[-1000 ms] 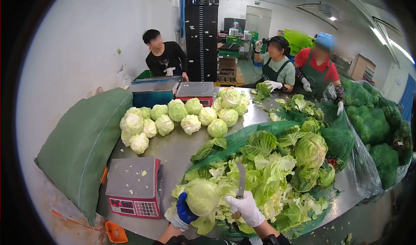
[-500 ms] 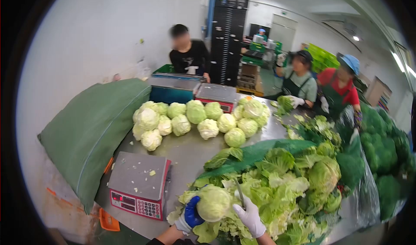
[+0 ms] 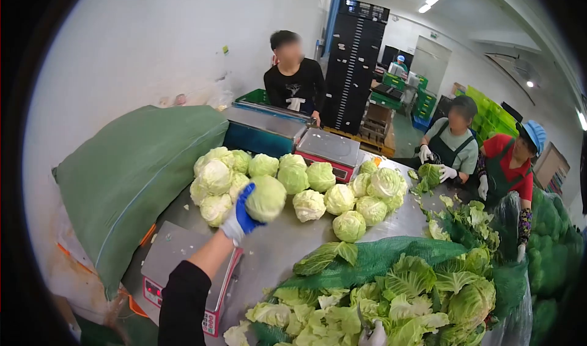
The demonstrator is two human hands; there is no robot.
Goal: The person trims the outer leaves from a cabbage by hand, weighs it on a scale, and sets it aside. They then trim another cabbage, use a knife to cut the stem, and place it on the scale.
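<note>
My left hand (image 3: pixel 239 214), in a blue-palmed glove, is closed on a trimmed cabbage (image 3: pixel 268 198). It holds it out over the steel table, in front of a group of pale cabbages (image 3: pixel 307 205). At the bottom edge my right hand (image 3: pixel 374 334), in a white glove, is mostly cut off. It grips a knife (image 3: pixel 362 316), whose blade points up among loose green leaves (image 3: pixel 342 327). Below my left forearm stands a red-and-grey weighing scale (image 3: pixel 183 266), partly covered by my sleeve.
A stuffed green sack (image 3: pixel 140 168) leans along the left wall. A second scale (image 3: pixel 328 147) sits at the far side. Green netting (image 3: pixel 379 260) lies by the leaf heap. One person stands across the table; two others work at the right, one handling a cabbage (image 3: pixel 430 173).
My left hand has carried the cabbage forward from beside the knife to the cabbage group. My right hand has dropped toward the bottom edge, and the view has shifted.
</note>
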